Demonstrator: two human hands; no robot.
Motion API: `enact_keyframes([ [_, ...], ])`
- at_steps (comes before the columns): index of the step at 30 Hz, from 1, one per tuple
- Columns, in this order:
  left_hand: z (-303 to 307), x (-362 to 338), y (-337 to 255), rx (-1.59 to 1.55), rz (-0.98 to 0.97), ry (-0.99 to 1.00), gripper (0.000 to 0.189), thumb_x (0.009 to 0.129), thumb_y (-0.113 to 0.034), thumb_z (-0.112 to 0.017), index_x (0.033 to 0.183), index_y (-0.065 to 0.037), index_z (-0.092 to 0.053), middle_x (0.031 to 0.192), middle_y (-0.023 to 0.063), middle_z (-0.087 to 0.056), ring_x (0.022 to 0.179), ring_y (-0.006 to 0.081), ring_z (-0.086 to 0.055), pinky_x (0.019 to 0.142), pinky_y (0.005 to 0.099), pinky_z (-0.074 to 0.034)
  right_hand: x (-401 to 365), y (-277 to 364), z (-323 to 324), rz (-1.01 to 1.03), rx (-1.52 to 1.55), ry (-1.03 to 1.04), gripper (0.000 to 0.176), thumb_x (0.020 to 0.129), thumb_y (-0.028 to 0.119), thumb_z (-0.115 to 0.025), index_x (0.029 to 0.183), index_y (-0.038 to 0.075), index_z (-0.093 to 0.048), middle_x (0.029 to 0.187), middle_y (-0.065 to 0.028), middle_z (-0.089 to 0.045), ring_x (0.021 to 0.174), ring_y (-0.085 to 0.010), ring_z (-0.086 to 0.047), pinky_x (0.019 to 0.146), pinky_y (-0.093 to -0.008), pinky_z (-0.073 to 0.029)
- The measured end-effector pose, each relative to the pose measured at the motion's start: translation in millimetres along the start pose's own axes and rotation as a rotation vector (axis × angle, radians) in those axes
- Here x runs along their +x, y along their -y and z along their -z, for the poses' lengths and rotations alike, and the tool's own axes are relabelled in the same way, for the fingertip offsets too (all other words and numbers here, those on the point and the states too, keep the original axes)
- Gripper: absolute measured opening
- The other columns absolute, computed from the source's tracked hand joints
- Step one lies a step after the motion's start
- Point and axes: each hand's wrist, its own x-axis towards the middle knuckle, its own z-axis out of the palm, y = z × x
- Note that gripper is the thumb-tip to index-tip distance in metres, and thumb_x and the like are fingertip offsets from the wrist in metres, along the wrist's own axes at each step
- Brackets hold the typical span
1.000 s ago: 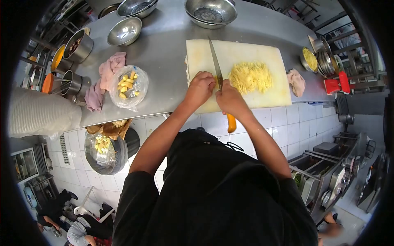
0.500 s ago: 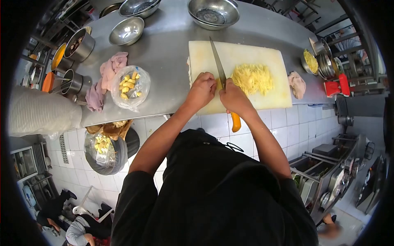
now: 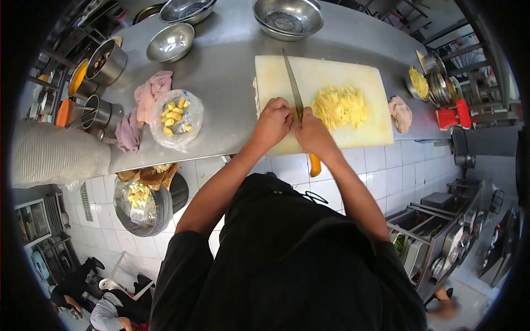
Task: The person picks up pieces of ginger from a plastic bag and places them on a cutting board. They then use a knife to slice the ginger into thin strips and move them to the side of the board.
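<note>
My right hand [image 3: 316,133] grips a kitchen knife [image 3: 291,79] with a yellow-orange handle; its long blade lies over the white cutting board [image 3: 359,71], tip pointing away from me. Close against the blade's left side, my left hand [image 3: 274,123] rests on the board with fingers curled under. Whatever sits beneath those fingertips is mostly hidden. To the right of the knife is a heap of thin pale-yellow shreds [image 3: 339,107]. Peeled yellow chunks [image 3: 174,115] that look like ginger lie in a clear plastic bag [image 3: 193,121] left of the board.
Metal bowls [image 3: 171,42] stand at the back of the steel table [image 3: 226,71]. Pink cloths [image 3: 152,94] and metal pots [image 3: 107,60] are at left. Another cloth [image 3: 400,115] lies right of the board. A lined bin [image 3: 142,220] stands below. People crouch at lower left.
Both hands and the knife keep nearly the same place on the board. The knife handle has shifted slightly up and left, and the view has moved a touch.
</note>
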Motion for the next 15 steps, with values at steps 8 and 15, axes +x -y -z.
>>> enact_keyframes([
  [8, -4.1, -0.5, 4.4, 0.011, -0.021, -0.018, 0.014, 0.077, 0.002, -0.076, 0.090, -0.003, -0.078, 0.097, 0.0086, -0.064, 0.094, 0.0291, -0.063, 0.082, 0.0373, -0.055, 2.5, -0.9, -8.2, -0.017, 0.073, 0.024, 0.030, 0.098, 0.015, -0.048, 0.115, -0.010, -0.044, 0.081, -0.0337, -0.068, 0.062, -0.0419, -0.070, 0.062, -0.0485, -0.059],
  [15, -2.1, -3.5, -2.1, 0.018, 0.020, -0.050, 0.009, 0.078, 0.003, -0.075, 0.085, -0.003, -0.077, 0.099, 0.0084, -0.062, 0.093, 0.0289, -0.059, 0.082, 0.0383, -0.054, -3.6, 0.7, -8.1, -0.062, 0.083, 0.020, 0.030, 0.099, 0.014, -0.048, 0.118, -0.009, -0.046, 0.079, -0.0289, -0.067, 0.055, -0.0353, -0.069, 0.055, -0.0438, -0.058],
])
